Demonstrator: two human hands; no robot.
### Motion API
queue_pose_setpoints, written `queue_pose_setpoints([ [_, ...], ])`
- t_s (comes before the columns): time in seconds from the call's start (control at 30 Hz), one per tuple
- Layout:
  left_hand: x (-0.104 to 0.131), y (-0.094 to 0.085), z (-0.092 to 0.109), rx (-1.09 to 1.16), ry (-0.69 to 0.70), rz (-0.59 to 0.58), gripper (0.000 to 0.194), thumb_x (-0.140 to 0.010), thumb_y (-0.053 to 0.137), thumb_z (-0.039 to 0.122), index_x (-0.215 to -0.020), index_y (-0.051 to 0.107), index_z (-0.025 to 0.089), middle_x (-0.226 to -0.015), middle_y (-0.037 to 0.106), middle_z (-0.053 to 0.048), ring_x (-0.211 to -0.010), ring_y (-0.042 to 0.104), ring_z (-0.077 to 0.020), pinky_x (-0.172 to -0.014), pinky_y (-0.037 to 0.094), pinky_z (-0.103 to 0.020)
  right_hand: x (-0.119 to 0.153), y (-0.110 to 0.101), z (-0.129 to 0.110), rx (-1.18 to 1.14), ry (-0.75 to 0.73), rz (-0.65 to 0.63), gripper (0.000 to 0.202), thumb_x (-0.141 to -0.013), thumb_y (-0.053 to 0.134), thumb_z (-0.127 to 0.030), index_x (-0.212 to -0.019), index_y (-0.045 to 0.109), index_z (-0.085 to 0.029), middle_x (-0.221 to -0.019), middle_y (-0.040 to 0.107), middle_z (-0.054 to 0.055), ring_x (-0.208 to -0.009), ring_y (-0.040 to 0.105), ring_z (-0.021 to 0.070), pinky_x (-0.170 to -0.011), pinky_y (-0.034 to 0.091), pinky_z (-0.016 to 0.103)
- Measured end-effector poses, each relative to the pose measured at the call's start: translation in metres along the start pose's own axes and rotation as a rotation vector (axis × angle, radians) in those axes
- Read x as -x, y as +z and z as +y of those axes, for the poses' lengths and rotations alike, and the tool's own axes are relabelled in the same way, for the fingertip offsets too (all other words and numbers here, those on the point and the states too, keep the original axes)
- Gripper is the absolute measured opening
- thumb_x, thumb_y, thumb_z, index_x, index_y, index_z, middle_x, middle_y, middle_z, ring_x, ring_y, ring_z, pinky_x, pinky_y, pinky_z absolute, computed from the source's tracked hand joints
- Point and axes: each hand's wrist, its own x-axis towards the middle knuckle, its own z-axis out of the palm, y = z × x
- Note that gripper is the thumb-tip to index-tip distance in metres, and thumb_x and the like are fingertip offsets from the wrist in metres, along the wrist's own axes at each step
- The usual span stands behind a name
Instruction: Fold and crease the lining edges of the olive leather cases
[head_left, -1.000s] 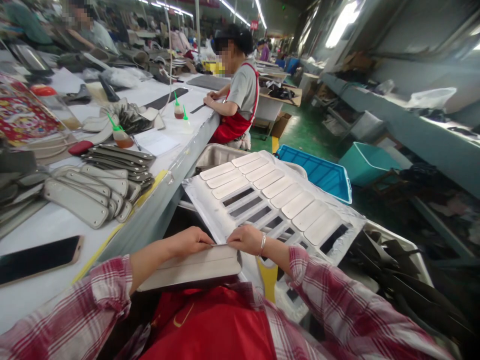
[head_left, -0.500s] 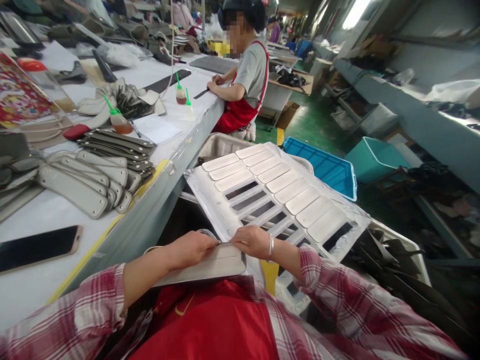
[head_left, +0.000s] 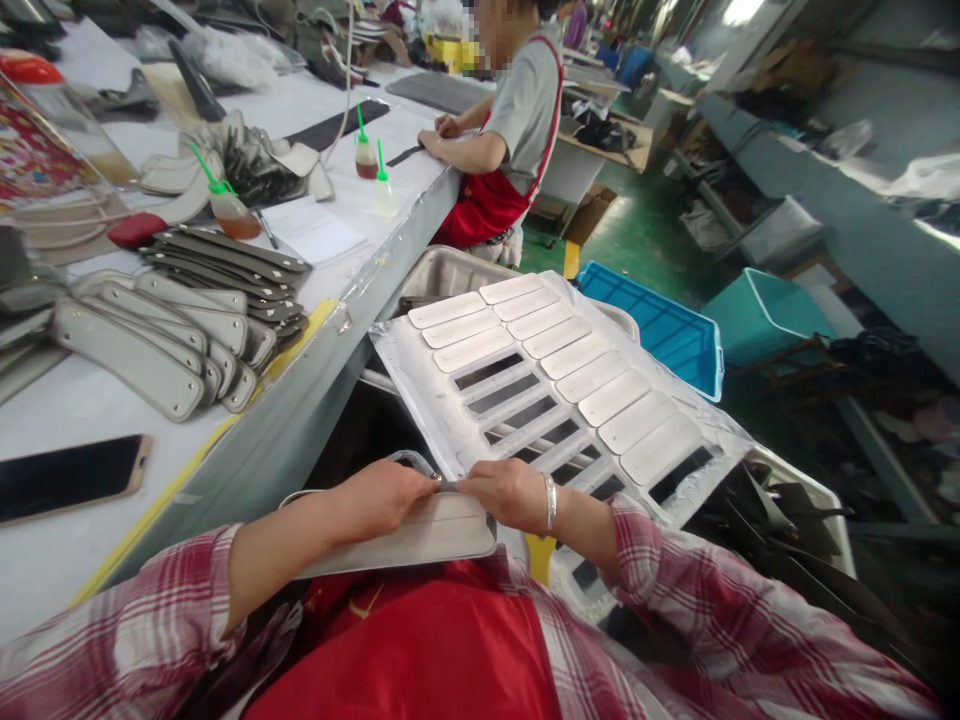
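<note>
My left hand (head_left: 386,497) and my right hand (head_left: 504,494) meet over my lap, both pinching the upper edge of a flat grey rounded leather piece (head_left: 420,535) that rests on my red apron. Just beyond my hands lies a white die-cut sheet (head_left: 450,440) with rows of grey oblong pieces (head_left: 570,350) set in it and several empty dark slots. A silver bracelet circles my right wrist.
A white worktable (head_left: 82,400) on the left carries stacks of grey straps (head_left: 150,345), a phone (head_left: 64,478), and glue bottles (head_left: 225,210). A co-worker in a red apron (head_left: 506,140) sits farther along. Blue and teal bins (head_left: 660,330) stand on the green floor.
The camera tilted slightly downward and closer. My hands stayed pinched on the grey piece's edge, shifting only a little.
</note>
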Motion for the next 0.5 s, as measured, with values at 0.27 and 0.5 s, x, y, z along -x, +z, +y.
queue_pose_setpoints([
  [0.27,0.007,0.026,0.004,-0.487,0.113,0.092,0.039,-0.085,0.029,0.008,-0.12,0.046,0.004,-0.105,0.059,-0.023,-0.087,0.061,-0.0265,-0.069,0.05,-0.04,0.0,-0.009,-0.02,0.171,-0.041,-0.026,0.032,-0.083,0.039,-0.019,-0.108,0.055,-0.006,-0.089,0.059,0.013,-0.078,0.054,0.0188,-0.072,0.043,0.032],
  [0.5,0.006,0.028,0.004,-0.598,0.141,0.104,0.038,-0.086,0.029,0.007,-0.12,0.045,0.002,-0.1,0.061,-0.022,-0.085,0.061,-0.0268,-0.065,0.05,-0.039,-0.032,-0.01,0.008,-0.365,0.342,-0.123,0.02,-0.079,0.055,-0.027,-0.067,0.064,-0.014,-0.065,0.06,0.001,-0.062,0.053,0.0102,-0.059,0.039,0.02],
])
